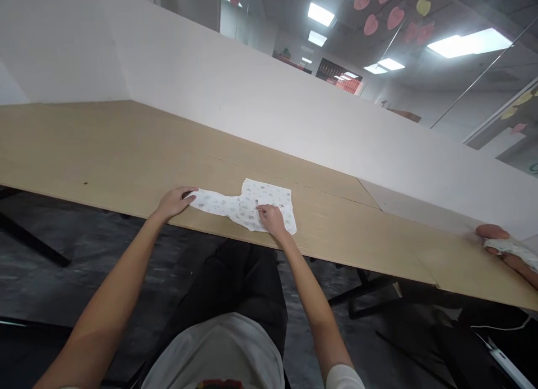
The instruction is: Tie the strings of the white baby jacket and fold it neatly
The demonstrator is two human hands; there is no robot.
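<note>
A small white baby garment [247,205] with a scattered grey print lies on the tan table. Its wider part is on the right, and one narrow sleeve or leg stretches out to the left. My left hand [173,203] is at the far end of that narrow part, thumb and fingers closed on its edge. Resting on the wider part, my right hand [272,218] has its fingers curled in and pinched on the fabric. Whether the piece is a top or trousers I cannot tell.
The long tan table [126,148] runs across the view against a low white wall [235,97]. At the far right, another person's hand [491,232] is beside a white printed cloth [500,245]. A small dark spot [86,183] marks the table at left. Black table legs [31,240] stand below.
</note>
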